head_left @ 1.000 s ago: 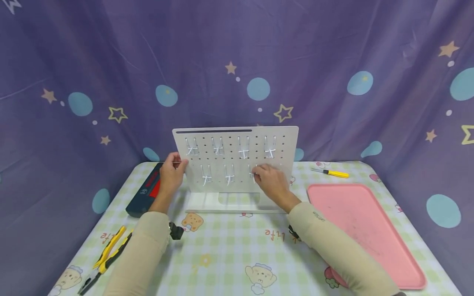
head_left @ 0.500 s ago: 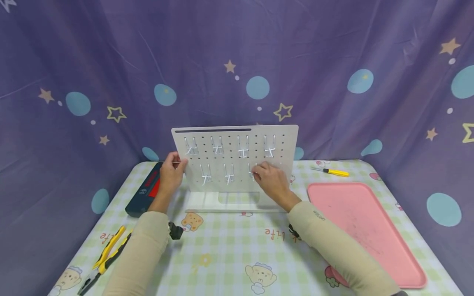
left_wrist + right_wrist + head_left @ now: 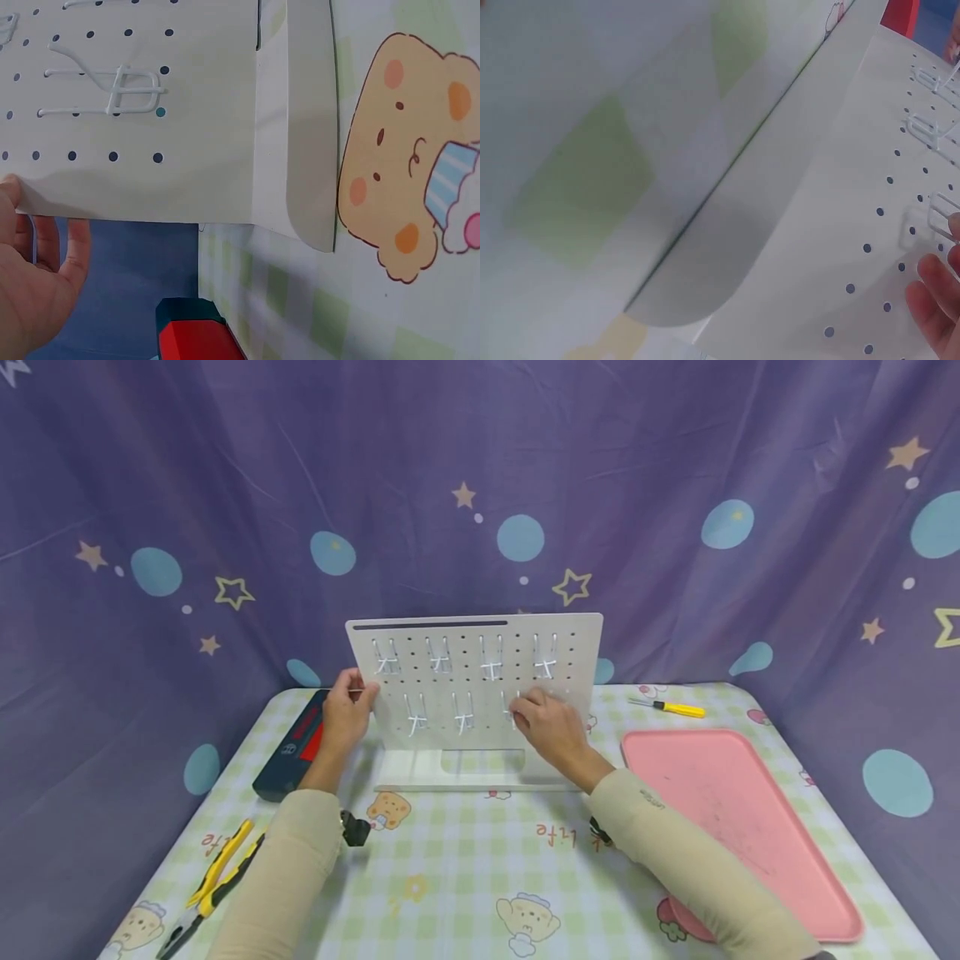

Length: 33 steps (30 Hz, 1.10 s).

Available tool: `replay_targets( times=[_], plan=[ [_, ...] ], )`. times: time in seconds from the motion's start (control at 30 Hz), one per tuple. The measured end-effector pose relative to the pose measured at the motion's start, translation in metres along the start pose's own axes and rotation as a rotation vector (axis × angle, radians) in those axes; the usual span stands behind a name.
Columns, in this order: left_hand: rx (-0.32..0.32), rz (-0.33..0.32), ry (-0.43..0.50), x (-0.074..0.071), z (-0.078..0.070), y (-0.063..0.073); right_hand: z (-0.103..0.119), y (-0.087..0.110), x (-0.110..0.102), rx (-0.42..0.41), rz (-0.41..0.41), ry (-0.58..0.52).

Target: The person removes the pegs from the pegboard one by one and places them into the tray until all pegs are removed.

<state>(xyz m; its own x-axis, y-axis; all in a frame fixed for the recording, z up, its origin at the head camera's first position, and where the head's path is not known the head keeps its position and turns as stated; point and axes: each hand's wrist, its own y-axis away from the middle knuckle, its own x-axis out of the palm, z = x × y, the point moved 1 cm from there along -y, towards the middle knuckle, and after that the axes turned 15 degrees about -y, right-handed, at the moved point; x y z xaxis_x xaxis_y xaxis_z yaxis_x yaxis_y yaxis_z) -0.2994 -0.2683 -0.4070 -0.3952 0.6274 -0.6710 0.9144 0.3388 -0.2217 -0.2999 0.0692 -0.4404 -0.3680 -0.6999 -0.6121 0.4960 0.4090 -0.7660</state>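
Note:
A white pegboard (image 3: 438, 739) stands upright on its folded base (image 3: 408, 768) in the middle of the table. My left hand (image 3: 347, 714) grips its left edge; in the left wrist view the thumb lies on the front and the fingers (image 3: 46, 244) reach behind. With my right hand (image 3: 555, 727) I pinch a white wire hook (image 3: 506, 703) at the right end of the lower row, partly hidden by the fingers. The right wrist view shows this hook (image 3: 932, 214) against the perforated face. Two more hooks hang left of it, and several line the upper row, such as one hook (image 3: 491, 660).
Left of the board lies a dark box with a red panel (image 3: 288, 752). Yellow-and-black pliers (image 3: 217, 872) rest at the front left. On the right are a pink tray (image 3: 697, 768) and a yellow-handled screwdriver (image 3: 678, 709). A purple curtain (image 3: 420, 460) hangs behind the table.

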Motion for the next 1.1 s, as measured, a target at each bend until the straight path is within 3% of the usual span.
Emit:
replay_targets(
  times=[0.47, 0.87, 1.1],
  plan=[
    [0.001, 0.018, 0.001, 0.000, 0.001, 0.000, -0.001, 0.016, -0.029, -0.004, -0.001, -0.025],
    [0.004, 0.022, -0.009, -0.002, 0.000, -0.001, -0.024, 0.042, -0.075, 0.056, 0.095, -0.041],
    [-0.007, 0.036, -0.014, -0.002, -0.001, 0.000, -0.037, 0.058, -0.100, 0.146, 0.217, -0.083]
  ],
)
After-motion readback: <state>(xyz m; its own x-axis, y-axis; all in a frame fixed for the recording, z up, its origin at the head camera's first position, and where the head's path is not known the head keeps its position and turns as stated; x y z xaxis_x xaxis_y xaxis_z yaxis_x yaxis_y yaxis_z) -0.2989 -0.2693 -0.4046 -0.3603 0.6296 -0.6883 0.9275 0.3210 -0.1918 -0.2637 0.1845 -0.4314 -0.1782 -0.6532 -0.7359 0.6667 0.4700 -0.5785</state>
